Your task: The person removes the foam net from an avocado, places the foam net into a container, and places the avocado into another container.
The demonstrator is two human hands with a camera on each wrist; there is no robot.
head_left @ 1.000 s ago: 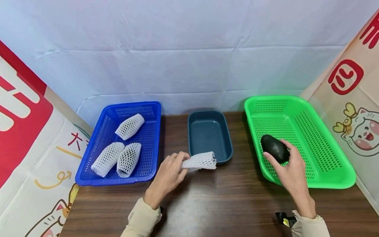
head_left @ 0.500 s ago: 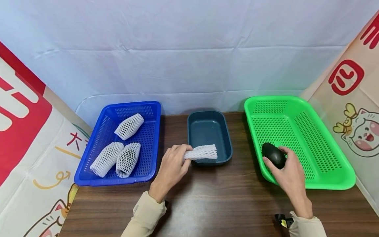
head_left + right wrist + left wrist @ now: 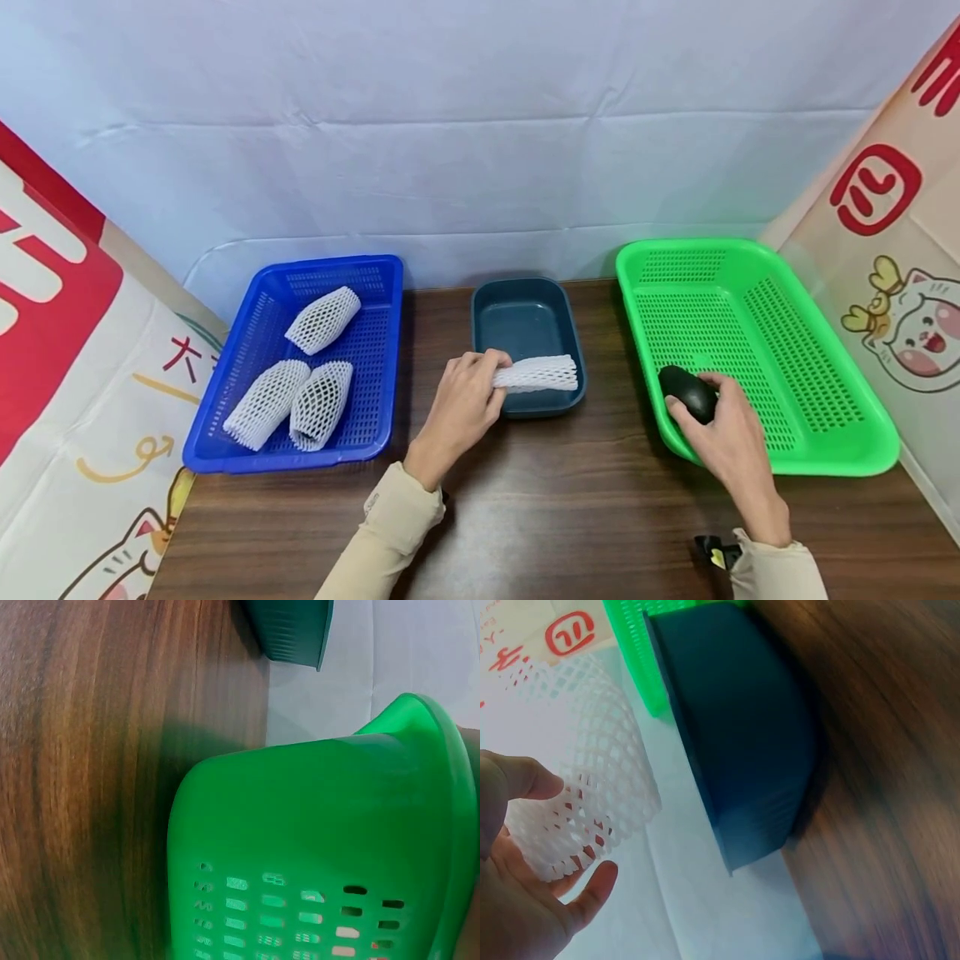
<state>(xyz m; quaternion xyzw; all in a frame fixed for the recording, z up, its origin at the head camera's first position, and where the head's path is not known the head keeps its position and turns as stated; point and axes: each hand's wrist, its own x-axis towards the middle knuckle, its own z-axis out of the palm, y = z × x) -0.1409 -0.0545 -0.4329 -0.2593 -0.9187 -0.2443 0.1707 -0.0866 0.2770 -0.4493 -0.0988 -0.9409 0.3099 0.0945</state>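
My left hand (image 3: pixel 467 404) pinches one end of a white foam net sleeve (image 3: pixel 538 373) over the near part of a dark teal tray (image 3: pixel 517 321). In the left wrist view, the thumb and fingers lie around the mesh of the foam net sleeve (image 3: pixel 607 761), and the tray's side (image 3: pixel 735 727) stands beyond it. My right hand (image 3: pixel 729 433) grips a smooth, nearly black avocado (image 3: pixel 686 392) inside the green basket (image 3: pixel 832 460), close to its left wall. The basket's outer wall (image 3: pixel 300 810) fills much of the right wrist view, which hides the avocado.
On the left, a blue basket (image 3: pixel 377 358) contains three foam net sleeves (image 3: pixel 324 321), one with something dark showing at its end. All the containers stand on a wood-grain table (image 3: pixel 570 500). White cloth (image 3: pixel 480 175) hangs behind, and printed panels border both sides.
My left hand has moved right and away from me, carrying the foam net sleeve over the tray. The right hand has lowered the avocado slightly toward the near left of the green basket.
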